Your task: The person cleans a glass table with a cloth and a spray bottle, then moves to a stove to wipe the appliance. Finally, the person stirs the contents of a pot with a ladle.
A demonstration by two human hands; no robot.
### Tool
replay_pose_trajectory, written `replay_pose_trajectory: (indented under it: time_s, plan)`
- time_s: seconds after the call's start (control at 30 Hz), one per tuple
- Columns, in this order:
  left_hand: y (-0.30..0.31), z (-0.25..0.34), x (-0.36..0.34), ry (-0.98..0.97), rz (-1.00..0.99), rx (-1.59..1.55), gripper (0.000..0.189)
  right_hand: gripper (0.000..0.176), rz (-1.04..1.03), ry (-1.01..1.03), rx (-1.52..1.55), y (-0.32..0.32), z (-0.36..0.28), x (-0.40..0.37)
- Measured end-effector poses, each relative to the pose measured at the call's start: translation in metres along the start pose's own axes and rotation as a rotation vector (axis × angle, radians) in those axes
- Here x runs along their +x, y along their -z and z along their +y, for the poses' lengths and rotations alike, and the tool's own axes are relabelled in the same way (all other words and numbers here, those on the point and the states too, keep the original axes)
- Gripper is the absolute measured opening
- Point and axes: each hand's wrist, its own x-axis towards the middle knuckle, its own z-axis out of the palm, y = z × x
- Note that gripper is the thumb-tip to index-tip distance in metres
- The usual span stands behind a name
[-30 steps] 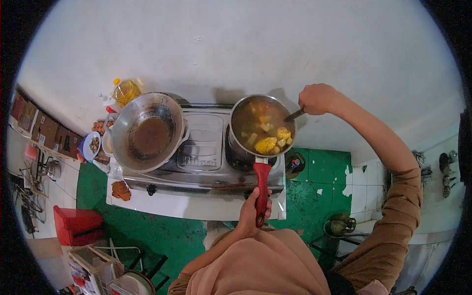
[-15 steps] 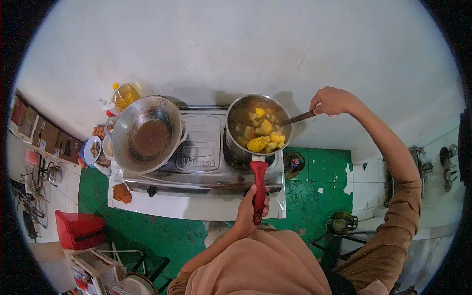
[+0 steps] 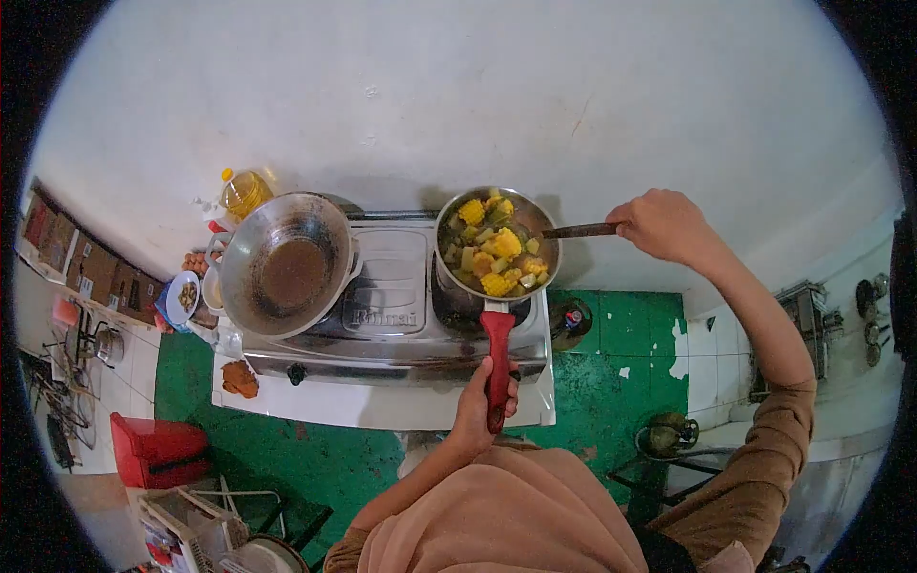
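Two-burner stove (image 3: 382, 277) against a white wall, embossed "Rinnai" on the front edge; an empty wok (image 3: 287, 263) sits on the left burner, with an oil bottle (image 3: 244, 191) behind it, a small plate (image 3: 180, 296) to its left and a red bin (image 3: 158, 449) on the green floor below. The saucepan (image 3: 438, 250) sits on the right burner, full of corn pieces (image 3: 497, 283) and chopped vegetables, nothing blocking it. Left hand (image 3: 478, 406) is wrapped closed around the pan's red handle (image 3: 497, 344); right hand (image 3: 659, 224), out past the pan's right rim, is fisted on a dark utensil handle (image 3: 578, 230) whose end reaches into the food.
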Motion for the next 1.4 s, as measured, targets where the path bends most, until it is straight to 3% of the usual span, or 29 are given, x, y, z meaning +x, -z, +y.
replay_pose_trajectory:
  time_s: [0.13,0.4,0.5,0.7,0.8,1.03,1.2,1.33,1.4]
  plan:
    - [-0.002,0.002,-0.001,-0.010,-0.005,0.020,0.043,0.021,0.074,0.041,-0.121,-0.014,-0.013,-0.024]
    - [0.002,0.000,0.001,0.010,-0.001,0.008,0.044,0.043,0.515,0.141,-0.264,-0.056,-0.023,-0.070]
    - [0.002,-0.001,0.000,0.009,0.014,0.015,0.044,0.035,0.550,0.177,-0.301,-0.049,-0.028,-0.084]
    - [0.004,-0.001,0.001,0.009,-0.012,-0.012,0.046,0.042,0.701,0.110,-0.270,-0.037,-0.017,-0.079]
    - [0.004,-0.001,-0.001,-0.005,-0.037,-0.003,0.046,0.041,0.780,0.172,-0.231,-0.024,-0.014,-0.068]
    - [0.002,-0.001,0.002,-0.007,0.001,-0.021,0.046,0.039,0.792,0.361,-0.232,-0.028,-0.010,-0.025]
    - [-0.001,0.001,-0.001,-0.013,0.008,0.007,0.045,0.036,0.626,0.475,-0.253,-0.036,-0.009,0.005]
    - [-0.003,0.003,-0.002,-0.002,0.016,0.021,0.046,0.031,0.634,0.568,-0.258,-0.045,-0.013,0.037]
    - [-0.004,0.003,-0.002,0.013,0.037,0.032,0.047,0.026,0.523,0.610,-0.296,-0.051,-0.016,0.053]
